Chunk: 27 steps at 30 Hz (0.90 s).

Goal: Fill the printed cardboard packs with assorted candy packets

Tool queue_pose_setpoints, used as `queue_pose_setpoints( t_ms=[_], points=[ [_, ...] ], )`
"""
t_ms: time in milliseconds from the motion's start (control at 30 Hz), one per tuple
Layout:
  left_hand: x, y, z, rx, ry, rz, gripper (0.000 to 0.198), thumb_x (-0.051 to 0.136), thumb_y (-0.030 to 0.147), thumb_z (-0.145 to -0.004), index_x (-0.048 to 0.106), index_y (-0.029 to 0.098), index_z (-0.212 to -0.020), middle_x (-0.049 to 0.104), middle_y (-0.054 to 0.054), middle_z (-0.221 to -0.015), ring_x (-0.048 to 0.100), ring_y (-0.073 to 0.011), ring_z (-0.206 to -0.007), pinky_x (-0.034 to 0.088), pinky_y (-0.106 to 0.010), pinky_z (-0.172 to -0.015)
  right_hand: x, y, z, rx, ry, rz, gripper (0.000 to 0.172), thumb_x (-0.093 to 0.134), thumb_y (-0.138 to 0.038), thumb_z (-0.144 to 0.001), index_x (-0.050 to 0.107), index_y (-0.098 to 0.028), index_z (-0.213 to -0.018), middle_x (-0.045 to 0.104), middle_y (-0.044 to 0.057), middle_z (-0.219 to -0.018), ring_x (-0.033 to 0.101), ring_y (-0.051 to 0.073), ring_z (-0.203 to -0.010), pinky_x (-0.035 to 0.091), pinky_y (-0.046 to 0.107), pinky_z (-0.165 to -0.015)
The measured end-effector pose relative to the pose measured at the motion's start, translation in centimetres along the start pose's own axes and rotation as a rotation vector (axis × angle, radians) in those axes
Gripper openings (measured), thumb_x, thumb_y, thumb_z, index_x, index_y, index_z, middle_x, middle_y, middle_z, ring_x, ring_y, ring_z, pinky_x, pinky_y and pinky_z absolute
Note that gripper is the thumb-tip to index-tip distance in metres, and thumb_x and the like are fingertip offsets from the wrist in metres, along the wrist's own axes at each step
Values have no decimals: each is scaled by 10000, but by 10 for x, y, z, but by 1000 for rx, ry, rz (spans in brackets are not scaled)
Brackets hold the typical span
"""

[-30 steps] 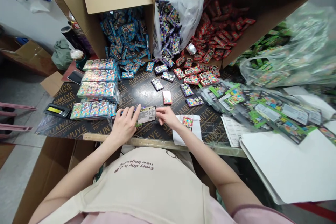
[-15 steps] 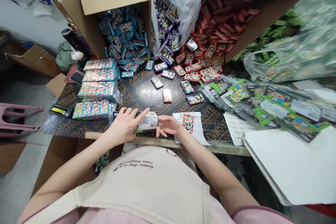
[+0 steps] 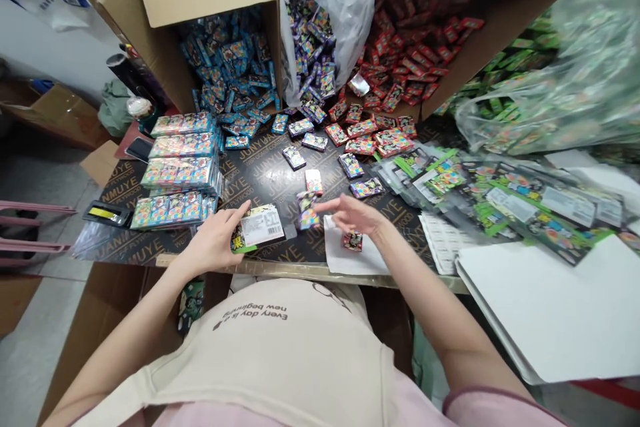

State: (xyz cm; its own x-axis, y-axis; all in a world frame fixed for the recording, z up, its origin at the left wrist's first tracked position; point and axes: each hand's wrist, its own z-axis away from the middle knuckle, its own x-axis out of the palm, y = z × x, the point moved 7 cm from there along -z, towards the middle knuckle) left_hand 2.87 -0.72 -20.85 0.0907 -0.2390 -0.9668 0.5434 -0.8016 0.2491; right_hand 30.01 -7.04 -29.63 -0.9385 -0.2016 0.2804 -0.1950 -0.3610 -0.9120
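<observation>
My left hand (image 3: pixel 216 240) grips the left end of a flat printed packet (image 3: pixel 263 225) with a white barcode label, a green lower edge and a clear plastic end. Its index finger stretches along the top edge. My right hand (image 3: pixel 356 215) is open, fingers extended to the left. One fingertip meets or nearly meets a small purple candy box (image 3: pixel 307 211). Just behind that box lies a white-and-red box (image 3: pixel 314 181). Below my right hand, a red box (image 3: pixel 353 241) rests on a white paper sheet (image 3: pixel 345 263), partly covered by the hand.
Stacked wrapped packs (image 3: pixel 177 171) stand at left beside a black-and-yellow object (image 3: pixel 107 213). Behind are a carton of blue boxes (image 3: pixel 230 60), a bag of purple boxes (image 3: pixel 313 40) and a carton of red boxes (image 3: pixel 420 47). Printed pouches (image 3: pixel 530 203) and white sheets (image 3: pixel 555 320) lie right.
My right hand has moved right and away from the packet, its fingers now spread. A purple box now shows near its fingertips. The packet lies more exposed, and my left hand has shifted left.
</observation>
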Motion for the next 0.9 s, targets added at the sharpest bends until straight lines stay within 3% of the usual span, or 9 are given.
queue_pose_setpoints(
  t_ms=[133,200,300,367,433,500,633,733,900],
  points=[
    [27,-8,-3,-7,7,142,959,666,243,-647,197,146,-1478,501,-157,-1279,500,-299,-1132,410,-419,-966,-73,-34,-7,-194,504,334,597,514,-659,-802,683,-131,-1025,700,139,-953,623,160,-598,396,247,-444],
    [44,-8,-10,-20,-11,149,936,660,238,-644,225,147,-1468,501,-151,-1286,493,-300,-1147,394,-429,-987,-86,-49,-16,-313,674,650,527,683,-568,-697,669,-133,-993,683,147,-1013,657,242,-827,499,325,-640],
    [71,-7,-25,-34,-106,102,928,675,226,-620,268,133,-1449,503,-154,-1292,477,-307,-1169,366,-446,-1016,-71,-51,-44,-393,612,1075,650,787,-362,-568,610,-155,-1159,579,172,-1283,497,365,-1209,401,513,-971],
    [85,-4,-34,-24,-183,34,931,699,219,-602,296,118,-1436,491,-172,-1307,453,-326,-1194,328,-480,-1046,-60,-39,-64,-316,496,1234,788,760,-262,-556,521,-192,-1303,470,159,-1423,312,420,-1358,271,606,-1043],
    [93,-1,-43,-18,-211,-19,953,735,257,-595,305,104,-1432,472,-192,-1325,425,-351,-1218,283,-524,-1067,-54,-29,-76,-237,440,1305,821,723,-216,-562,480,-221,-1346,465,132,-1437,215,442,-1400,201,652,-1047],
    [98,5,-50,-5,-185,-14,1013,766,354,-600,271,100,-1446,444,-201,-1353,397,-360,-1244,253,-539,-1078,-49,-24,-81,-240,427,1295,782,702,-231,-580,488,-227,-1332,529,113,-1377,292,425,-1372,209,634,-1052],
    [105,22,-62,62,-106,29,1066,771,423,-618,209,100,-1465,451,-185,-1342,408,-340,-1230,266,-487,-1074,-34,-26,-74,-418,405,1165,742,677,-306,-622,478,-202,-1330,585,105,-1291,544,318,-1165,377,481,-1006],
    [104,28,-67,62,-27,44,1050,749,346,-632,169,113,-1476,497,-162,-1267,452,-323,-1164,320,-452,-1022,-23,-32,-58,-539,442,1185,719,687,-296,-618,503,-185,-1303,606,115,-1245,557,318,-1111,415,469,-964],
    [81,18,-68,-13,227,145,1148,725,287,-646,-31,137,-1497,510,-155,-1223,477,-325,-1111,383,-437,-943,-1,-46,-19,-633,548,1203,769,748,-450,-676,452,-212,-1344,594,113,-1261,538,325,-1109,408,482,-944]
  ],
)
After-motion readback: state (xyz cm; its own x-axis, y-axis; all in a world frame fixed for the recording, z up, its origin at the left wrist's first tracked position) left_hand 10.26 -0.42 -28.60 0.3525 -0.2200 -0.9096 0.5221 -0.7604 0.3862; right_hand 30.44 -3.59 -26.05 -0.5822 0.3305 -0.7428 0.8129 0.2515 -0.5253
